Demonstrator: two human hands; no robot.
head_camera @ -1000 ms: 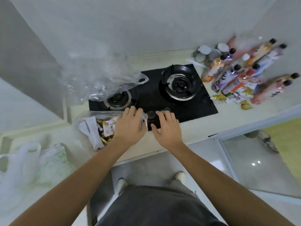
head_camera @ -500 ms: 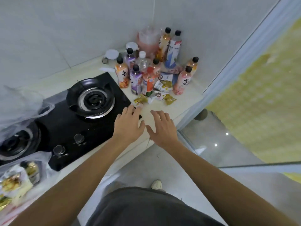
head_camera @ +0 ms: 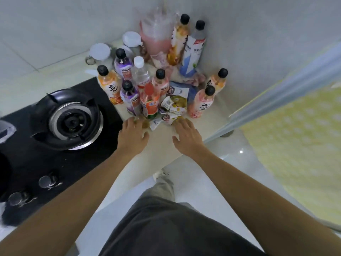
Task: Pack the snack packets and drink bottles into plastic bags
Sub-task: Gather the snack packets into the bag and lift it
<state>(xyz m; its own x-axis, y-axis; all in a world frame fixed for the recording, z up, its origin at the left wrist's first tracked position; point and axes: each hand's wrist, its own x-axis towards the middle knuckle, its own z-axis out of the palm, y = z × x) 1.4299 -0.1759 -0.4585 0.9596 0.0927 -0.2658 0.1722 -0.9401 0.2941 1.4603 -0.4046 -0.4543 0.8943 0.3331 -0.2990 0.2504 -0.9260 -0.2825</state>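
Observation:
Several drink bottles (head_camera: 149, 100) stand clustered in the counter's corner, orange, purple, pink and clear ones. A heap of small snack packets (head_camera: 171, 109) lies at their front. My left hand (head_camera: 132, 136) hovers palm down, fingers spread, its fingertips over the small yellow packets (head_camera: 145, 123) at the heap's left edge. My right hand (head_camera: 187, 136) is also spread flat, its fingertips reaching the packets at the heap's right edge. Neither hand holds anything. A corner of a clear plastic bag (head_camera: 6, 130) shows at the far left.
A black gas hob (head_camera: 60, 163) with a round burner (head_camera: 67, 120) and knobs lies left of the hands. A pink plastic jug (head_camera: 156, 37) and white-lidded jars (head_camera: 100, 52) stand behind the bottles. The counter ends at a sliding door frame (head_camera: 267, 100) on the right.
Both hands left the filled bag of snacks at the left and moved right across the hob to the packet heap. The view swung right with them.

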